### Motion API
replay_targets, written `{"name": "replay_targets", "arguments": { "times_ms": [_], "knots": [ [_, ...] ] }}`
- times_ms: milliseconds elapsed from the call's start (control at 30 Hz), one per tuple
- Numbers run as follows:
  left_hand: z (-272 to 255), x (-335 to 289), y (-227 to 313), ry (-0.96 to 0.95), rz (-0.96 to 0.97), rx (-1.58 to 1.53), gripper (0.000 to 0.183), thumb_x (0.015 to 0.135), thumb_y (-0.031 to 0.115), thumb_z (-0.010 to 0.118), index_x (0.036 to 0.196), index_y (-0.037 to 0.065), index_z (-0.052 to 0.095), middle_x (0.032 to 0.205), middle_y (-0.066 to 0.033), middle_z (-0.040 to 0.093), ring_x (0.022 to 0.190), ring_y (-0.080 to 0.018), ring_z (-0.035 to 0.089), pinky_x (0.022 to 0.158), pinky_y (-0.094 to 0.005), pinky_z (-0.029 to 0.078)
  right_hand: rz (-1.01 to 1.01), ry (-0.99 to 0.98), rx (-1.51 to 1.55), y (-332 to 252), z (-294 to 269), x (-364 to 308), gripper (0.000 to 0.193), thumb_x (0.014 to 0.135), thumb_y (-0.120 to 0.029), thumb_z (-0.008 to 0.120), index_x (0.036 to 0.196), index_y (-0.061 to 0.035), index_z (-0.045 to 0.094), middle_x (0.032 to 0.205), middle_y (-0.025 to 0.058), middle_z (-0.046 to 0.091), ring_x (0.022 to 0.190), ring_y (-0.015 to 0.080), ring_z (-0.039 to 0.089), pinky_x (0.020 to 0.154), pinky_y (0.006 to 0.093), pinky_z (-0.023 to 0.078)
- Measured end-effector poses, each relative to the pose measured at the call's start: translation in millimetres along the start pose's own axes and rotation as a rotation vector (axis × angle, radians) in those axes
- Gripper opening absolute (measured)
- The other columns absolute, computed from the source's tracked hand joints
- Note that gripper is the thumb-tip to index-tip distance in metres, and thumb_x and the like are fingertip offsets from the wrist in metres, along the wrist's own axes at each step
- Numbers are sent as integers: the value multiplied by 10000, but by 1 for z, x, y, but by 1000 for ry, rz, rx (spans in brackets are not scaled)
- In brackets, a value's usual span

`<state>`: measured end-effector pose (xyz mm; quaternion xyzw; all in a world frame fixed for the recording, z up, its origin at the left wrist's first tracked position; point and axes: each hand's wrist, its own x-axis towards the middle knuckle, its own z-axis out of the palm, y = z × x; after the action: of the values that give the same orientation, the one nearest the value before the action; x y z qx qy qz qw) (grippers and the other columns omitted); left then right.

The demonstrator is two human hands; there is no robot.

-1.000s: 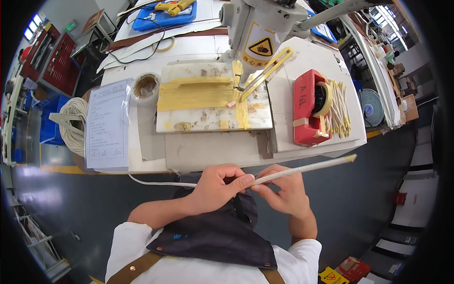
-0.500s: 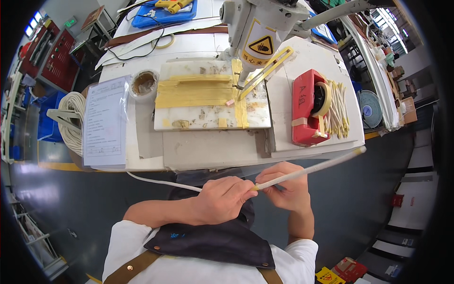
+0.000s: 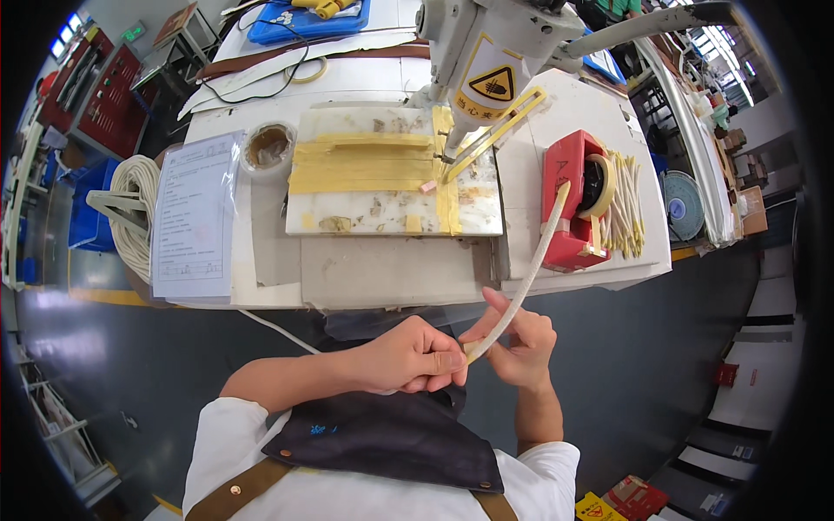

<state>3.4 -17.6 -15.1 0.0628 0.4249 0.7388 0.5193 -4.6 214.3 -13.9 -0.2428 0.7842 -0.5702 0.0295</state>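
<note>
A thick white cord (image 3: 528,282) with yellow tape on its tip slants up to the right from my hands. My left hand (image 3: 417,358) is closed round it, thumb on top, near a yellow band (image 3: 472,351) of tape. Beside that band, my right hand (image 3: 521,346) has its fingers bent about the cord, with one finger raised; its grip is partly hidden behind the cord. Left of my hands, a thinner-looking stretch of white cord (image 3: 280,330) runs from under the table edge toward my left forearm.
A press machine (image 3: 486,78) stands over a marble slab (image 3: 391,217) with yellow tape strips. Right of it are a red tape dispenser (image 3: 556,174) and several taped cord pieces (image 3: 621,208). A cord coil (image 3: 130,217), a sheet of paper (image 3: 195,217) and a tape roll (image 3: 268,148) are at left.
The free end of the cord has swung up and left, now overlapping the tape dispenser. My right hand has shifted slightly down, and one finger has lifted.
</note>
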Motion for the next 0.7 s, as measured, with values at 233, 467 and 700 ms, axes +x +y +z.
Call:
{"name": "replay_targets", "arguments": {
  "times_ms": [233, 467, 700],
  "knots": [
    [12, 8, -15, 465, 629, 914, 203, 994, 193, 654, 944, -3, 671, 696, -30, 586, 527, -104, 535, 482, -252, 448, 177, 173, 392, 8, 18, -5, 622, 805, 81, 735, 1397, 37, 552, 1371, 182, 576, 1143, 248, 648, 918, 341, 549],
    [1, 1, -17, 696, 1087, 1713, 349, 795, 28, 742, 1123, -72, 675, 869, -74, 679, 651, -164, 646, 573, -256, 533, 352, 76, 907, 4, 23, -22, 379, 865, 9, 706, 1233, 79, 645, 1169, 160, 632, 1015, 208, 669, 819, 330, 573],
    [-3, -3, -21, 650, 991, 1789, 294, 859, 69, 730, 1120, -61, 693, 877, -75, 664, 637, -159, 621, 535, -271, 504, 525, 128, 528, -7, 20, -12, 163, 831, 16, 793, 975, 66, 736, 856, 114, 714, 734, 165, 682, 646, 278, 562]
  ]
}}
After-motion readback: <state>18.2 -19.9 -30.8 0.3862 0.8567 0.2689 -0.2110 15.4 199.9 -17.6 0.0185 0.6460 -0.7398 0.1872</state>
